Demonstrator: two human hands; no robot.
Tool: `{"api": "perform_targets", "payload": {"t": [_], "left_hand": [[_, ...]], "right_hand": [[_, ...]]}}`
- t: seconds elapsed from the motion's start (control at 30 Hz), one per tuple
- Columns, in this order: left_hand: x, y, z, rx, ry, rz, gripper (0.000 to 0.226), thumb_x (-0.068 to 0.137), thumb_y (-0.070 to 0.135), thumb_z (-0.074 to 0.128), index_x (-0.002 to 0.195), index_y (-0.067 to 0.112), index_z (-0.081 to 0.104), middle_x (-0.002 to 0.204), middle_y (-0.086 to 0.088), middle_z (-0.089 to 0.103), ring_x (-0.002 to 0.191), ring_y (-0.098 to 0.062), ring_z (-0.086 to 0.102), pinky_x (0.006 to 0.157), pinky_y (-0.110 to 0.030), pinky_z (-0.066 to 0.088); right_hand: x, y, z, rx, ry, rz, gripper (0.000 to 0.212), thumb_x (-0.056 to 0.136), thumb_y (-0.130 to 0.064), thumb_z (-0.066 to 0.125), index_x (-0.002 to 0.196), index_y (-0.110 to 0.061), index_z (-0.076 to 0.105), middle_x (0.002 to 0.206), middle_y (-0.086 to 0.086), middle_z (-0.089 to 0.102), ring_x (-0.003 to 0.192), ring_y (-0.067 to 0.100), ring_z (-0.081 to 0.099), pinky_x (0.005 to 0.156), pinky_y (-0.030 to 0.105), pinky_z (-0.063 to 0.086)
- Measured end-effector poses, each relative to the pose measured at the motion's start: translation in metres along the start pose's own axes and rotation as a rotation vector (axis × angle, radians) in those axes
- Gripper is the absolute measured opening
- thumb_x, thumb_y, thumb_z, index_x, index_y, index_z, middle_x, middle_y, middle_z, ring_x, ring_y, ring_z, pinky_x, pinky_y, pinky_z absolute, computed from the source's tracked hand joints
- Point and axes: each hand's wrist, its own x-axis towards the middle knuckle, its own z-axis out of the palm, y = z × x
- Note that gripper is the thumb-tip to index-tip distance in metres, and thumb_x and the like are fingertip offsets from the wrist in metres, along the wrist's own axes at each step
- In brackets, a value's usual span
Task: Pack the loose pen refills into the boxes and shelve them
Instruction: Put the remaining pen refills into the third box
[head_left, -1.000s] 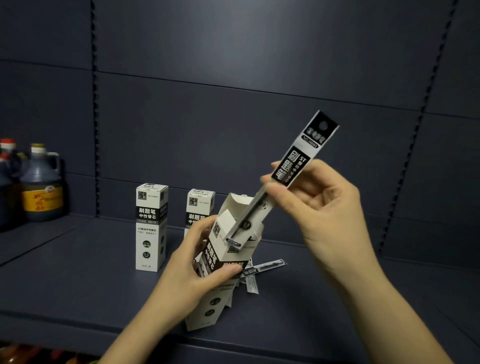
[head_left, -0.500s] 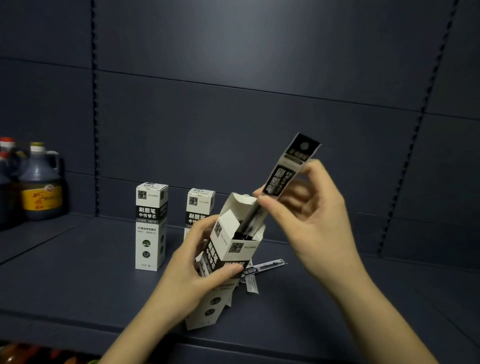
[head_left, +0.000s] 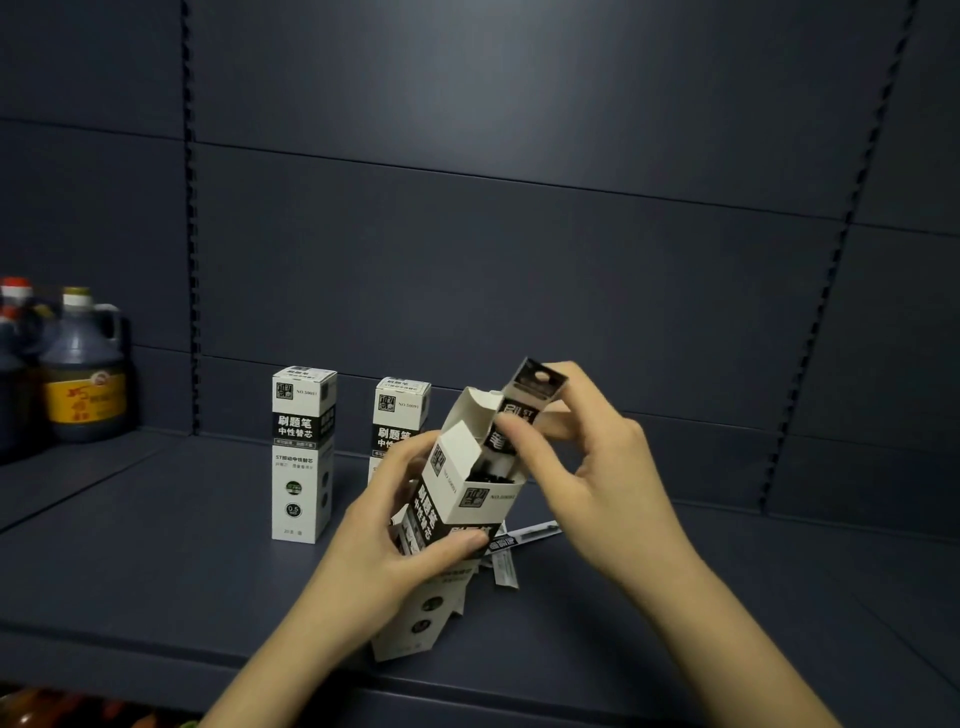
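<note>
Mid-task. Left hand (head_left: 410, 525) grips the open box (head_left: 467, 499), tilted, just above the shelf (head_left: 156, 571). Right hand (head_left: 587, 457) pinches a packaged refill (head_left: 519, 410), mostly down inside the box, top end sticking out. Two closed boxes (head_left: 303, 452) (head_left: 400, 415) already stand on the shelf behind. At least one loose refill (head_left: 524, 538) lies on the shelf under the hands. Left: seat this one, pack the rest, close flaps, shelve.
</note>
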Motion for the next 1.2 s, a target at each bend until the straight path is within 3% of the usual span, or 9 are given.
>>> {"api": "perform_targets", "payload": {"t": [0.23,0.33,0.47,0.7,0.8,0.87,0.97,1.07,1.2], "left_hand": [[0.0,-0.001,-0.001,0.0,0.013,0.001,0.065,0.071,0.037,0.079,0.127,0.049,0.049,0.125,0.016,0.063,0.118,-0.008,0.061,0.1,-0.033,0.048],[0.0,-0.001,-0.001,-0.023,0.003,-0.012,0.066,0.071,0.036,0.08,0.128,0.047,0.049,0.125,0.014,0.064,0.118,-0.009,0.062,0.099,-0.037,0.051],[0.001,-0.003,-0.001,-0.031,0.006,-0.018,0.066,0.07,0.037,0.08,0.127,0.047,0.05,0.123,0.014,0.065,0.117,-0.01,0.062,0.099,-0.039,0.051],[0.006,-0.006,-0.005,-0.04,0.008,-0.033,0.068,0.071,0.037,0.08,0.13,0.044,0.049,0.125,0.011,0.064,0.117,-0.013,0.063,0.1,-0.048,0.051],[0.007,-0.006,-0.011,-0.04,0.014,-0.034,0.068,0.068,0.038,0.082,0.128,0.046,0.05,0.125,0.011,0.065,0.116,-0.014,0.064,0.1,-0.047,0.051],[0.007,-0.007,-0.014,-0.031,0.021,-0.04,0.067,0.066,0.04,0.081,0.125,0.049,0.051,0.125,0.014,0.065,0.116,-0.011,0.064,0.1,-0.042,0.052],[0.007,-0.009,-0.017,-0.029,0.013,-0.051,0.067,0.065,0.042,0.08,0.123,0.054,0.05,0.124,0.018,0.065,0.116,-0.007,0.064,0.097,-0.032,0.053],[0.008,-0.01,-0.017,-0.049,0.007,-0.058,0.066,0.066,0.04,0.079,0.124,0.052,0.05,0.124,0.017,0.065,0.116,-0.007,0.063,0.094,-0.026,0.054],[0.008,-0.013,-0.017,-0.079,0.013,-0.073,0.066,0.066,0.038,0.079,0.123,0.052,0.051,0.12,0.019,0.066,0.115,-0.004,0.063,0.089,-0.016,0.052]], "right_hand": [[0.0,0.011,0.002,-0.148,-0.127,0.056,0.01,0.089,-0.019,0.068,0.096,-0.026,0.071,0.089,-0.01,0.069,0.092,0.011,0.06,0.083,0.032,0.049],[0.002,0.012,0.002,-0.215,-0.227,0.052,0.011,0.095,-0.025,0.06,0.099,-0.022,0.07,0.1,-0.015,0.062,0.099,0.005,0.048,0.093,0.032,0.043],[0.002,0.011,0.006,-0.163,-0.37,0.176,0.03,0.097,-0.032,0.047,0.079,-0.016,0.065,0.109,-0.022,0.044,0.113,0.001,0.035,0.106,0.037,0.031],[0.004,0.009,0.013,-0.301,-0.468,0.157,0.039,0.087,-0.042,0.031,0.07,-0.02,0.059,0.111,-0.019,0.034,0.116,-0.004,0.025,0.107,0.032,0.022],[0.003,0.016,0.006,-0.004,-0.294,0.131,0.03,0.085,-0.042,0.042,0.091,-0.035,0.07,0.113,-0.012,0.043,0.119,0.004,0.04,0.105,0.021,0.03],[0.002,0.034,0.002,0.155,-0.11,0.168,0.025,0.085,-0.035,0.049,0.093,-0.028,0.071,0.11,-0.005,0.053,0.112,0.005,0.051,0.094,0.012,0.036],[0.001,0.085,0.01,0.153,0.033,0.347,0.02,0.092,-0.013,0.056,0.082,-0.025,0.068,0.091,-0.004,0.067,0.086,0.006,0.061,0.082,0.021,0.045],[-0.009,0.139,0.024,-0.154,-0.134,0.431,0.019,0.09,-0.009,0.062,0.08,-0.025,0.067,0.084,0.002,0.07,0.078,0.018,0.062,0.079,0.033,0.05],[-0.029,0.181,0.036,-0.514,-0.538,0.274,0.023,0.09,-0.016,0.061,0.11,-0.025,0.064,0.117,-0.011,0.059,0.111,0.012,0.051,0.101,0.03,0.042]]}}
